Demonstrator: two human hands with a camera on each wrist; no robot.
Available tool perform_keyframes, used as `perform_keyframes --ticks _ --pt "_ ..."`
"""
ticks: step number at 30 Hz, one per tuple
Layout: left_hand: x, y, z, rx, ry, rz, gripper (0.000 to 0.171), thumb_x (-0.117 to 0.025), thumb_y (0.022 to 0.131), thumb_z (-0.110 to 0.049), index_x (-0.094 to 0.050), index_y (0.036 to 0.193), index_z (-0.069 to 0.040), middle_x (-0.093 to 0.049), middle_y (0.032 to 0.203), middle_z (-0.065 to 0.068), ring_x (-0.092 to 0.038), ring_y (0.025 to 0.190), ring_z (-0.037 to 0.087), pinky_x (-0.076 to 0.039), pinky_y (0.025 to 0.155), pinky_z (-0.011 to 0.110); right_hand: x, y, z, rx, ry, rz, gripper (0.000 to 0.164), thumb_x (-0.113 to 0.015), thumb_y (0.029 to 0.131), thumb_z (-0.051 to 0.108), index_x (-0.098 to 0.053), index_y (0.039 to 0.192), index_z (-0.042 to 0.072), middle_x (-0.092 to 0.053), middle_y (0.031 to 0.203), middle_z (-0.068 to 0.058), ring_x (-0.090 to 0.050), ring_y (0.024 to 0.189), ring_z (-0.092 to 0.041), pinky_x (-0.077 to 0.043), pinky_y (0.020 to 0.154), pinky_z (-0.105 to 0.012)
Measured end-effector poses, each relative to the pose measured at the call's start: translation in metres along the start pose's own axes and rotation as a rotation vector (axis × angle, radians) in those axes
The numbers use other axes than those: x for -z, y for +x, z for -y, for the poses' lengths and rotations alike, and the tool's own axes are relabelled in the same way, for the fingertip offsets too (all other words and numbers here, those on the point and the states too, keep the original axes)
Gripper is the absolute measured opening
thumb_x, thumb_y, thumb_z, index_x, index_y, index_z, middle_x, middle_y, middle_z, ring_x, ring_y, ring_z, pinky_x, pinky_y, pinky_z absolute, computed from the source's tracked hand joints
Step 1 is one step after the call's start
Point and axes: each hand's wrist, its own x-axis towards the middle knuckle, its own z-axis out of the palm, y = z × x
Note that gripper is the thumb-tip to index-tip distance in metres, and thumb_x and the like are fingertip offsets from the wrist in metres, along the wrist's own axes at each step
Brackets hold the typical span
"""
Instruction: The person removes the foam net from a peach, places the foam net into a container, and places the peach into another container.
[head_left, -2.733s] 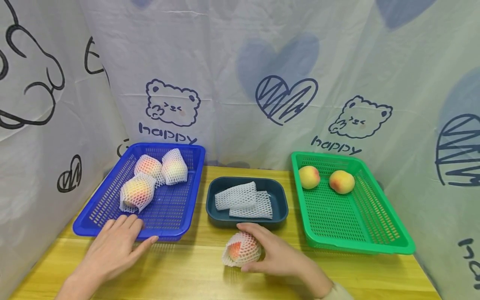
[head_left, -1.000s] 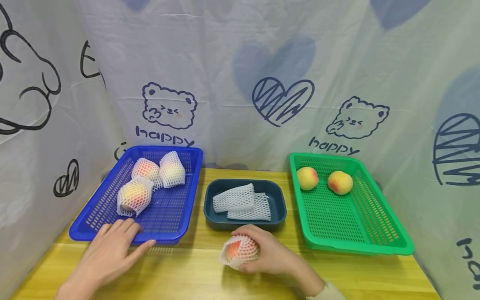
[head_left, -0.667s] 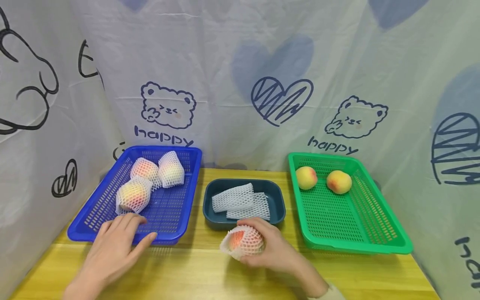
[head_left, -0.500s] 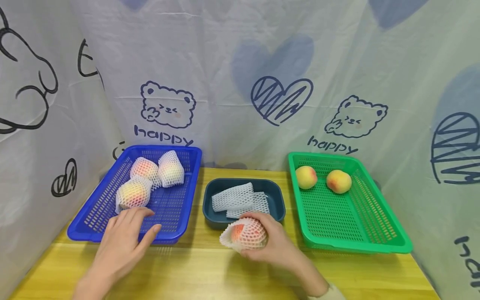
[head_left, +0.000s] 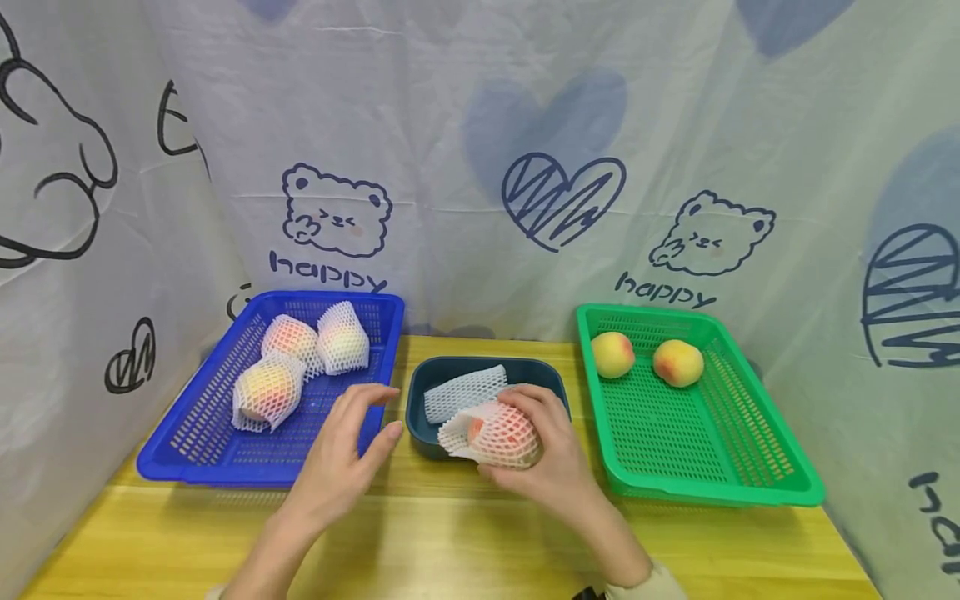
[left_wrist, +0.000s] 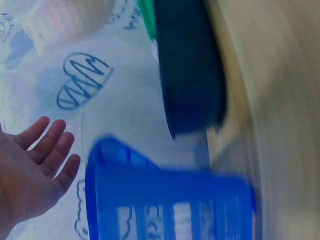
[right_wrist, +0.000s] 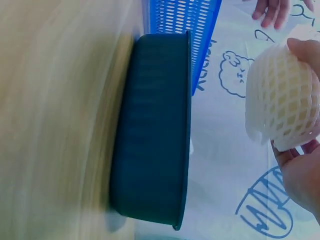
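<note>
My right hand (head_left: 555,462) grips a peach in a white foam net (head_left: 506,435), thumb below and fingers over its right side. The peach is off the table, in front of and above the dark teal tray (head_left: 417,417). In the right wrist view the netted peach (right_wrist: 285,95) sits between thumb and fingers. My left hand (head_left: 337,458) is raised over the right front of the blue basket (head_left: 217,477), thumb and fingers spread apart, holding nothing. The left wrist view shows this hand (left_wrist: 35,175) with loosely extended fingers.
Three netted peaches (head_left: 270,390) lie in the blue basket. A flat foam net (head_left: 465,392) shows in the tray; the held peach hides the area beside it. The green basket (head_left: 705,492) on the right holds two bare peaches (head_left: 678,364). A printed cloth (head_left: 450,208) hangs behind.
My right hand has lifted the netted peach from the table, up and toward the tray. My left hand has left the blue basket's front edge and moved right, toward the peach.
</note>
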Motion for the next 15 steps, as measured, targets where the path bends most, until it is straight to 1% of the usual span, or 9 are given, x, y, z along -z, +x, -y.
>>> perform_keyframes --ticks 4,6,8,10,12,15 --pt "-0.017 0.011 -0.012 0.061 -0.155 0.061 0.038 -0.065 0.102 -0.025 -0.059 0.137 -0.013 -0.061 0.134 0.003 -0.057 0.123 0.023 -0.049 0.1 0.047 -0.002 0.004 0.002 0.049 -0.04 -0.05 0.084 -0.101 0.061 0.02 -0.063 0.136 0.017 -0.055 0.138 -0.002 -0.052 0.125 -0.022 -0.052 0.098 -0.044" --pt "-0.025 0.015 -0.018 0.088 -0.228 0.098 0.04 -0.066 0.101 -0.027 -0.057 0.139 -0.016 -0.061 0.135 0.004 -0.059 0.121 0.024 -0.051 0.097 0.047 -0.004 0.006 0.002 0.082 -0.061 -0.074 0.084 -0.101 0.061 0.019 -0.063 0.136 0.015 -0.056 0.137 -0.005 -0.052 0.123 -0.024 -0.053 0.095 -0.044" --pt "-0.032 0.02 -0.024 0.117 -0.286 0.136 0.043 -0.067 0.101 -0.029 -0.056 0.14 -0.017 -0.06 0.137 0.003 -0.059 0.121 0.023 -0.053 0.096 0.043 -0.006 0.007 0.002 0.105 -0.087 -0.093 0.086 -0.102 0.061 0.019 -0.063 0.137 0.013 -0.057 0.136 -0.008 -0.052 0.122 -0.027 -0.054 0.093 -0.046" --pt "-0.038 0.023 -0.028 0.161 -0.323 0.168 0.047 -0.069 0.099 -0.033 -0.055 0.141 -0.019 -0.059 0.138 0.001 -0.059 0.121 0.024 -0.053 0.095 0.043 -0.007 0.008 0.002 0.122 -0.109 -0.112 0.087 -0.102 0.06 0.019 -0.061 0.137 0.012 -0.057 0.136 -0.009 -0.052 0.122 -0.028 -0.054 0.094 -0.048" --pt "-0.044 0.027 -0.031 0.197 -0.354 0.19 0.05 -0.072 0.097 -0.033 -0.055 0.142 -0.017 -0.06 0.137 0.005 -0.059 0.119 0.024 -0.053 0.095 0.043 -0.009 0.01 0.002 0.144 -0.129 -0.133 0.089 -0.102 0.06 0.021 -0.06 0.137 0.01 -0.058 0.136 -0.01 -0.052 0.121 -0.029 -0.052 0.095 -0.048" --pt "-0.051 0.031 -0.033 0.244 -0.382 0.204 0.056 -0.076 0.093 -0.032 -0.055 0.142 -0.013 -0.061 0.134 0.011 -0.06 0.113 0.025 -0.052 0.092 0.042 -0.012 0.013 0.002 0.182 -0.144 -0.151 0.091 -0.102 0.059 0.021 -0.058 0.137 0.006 -0.06 0.136 -0.012 -0.052 0.12 -0.031 -0.048 0.099 -0.048"
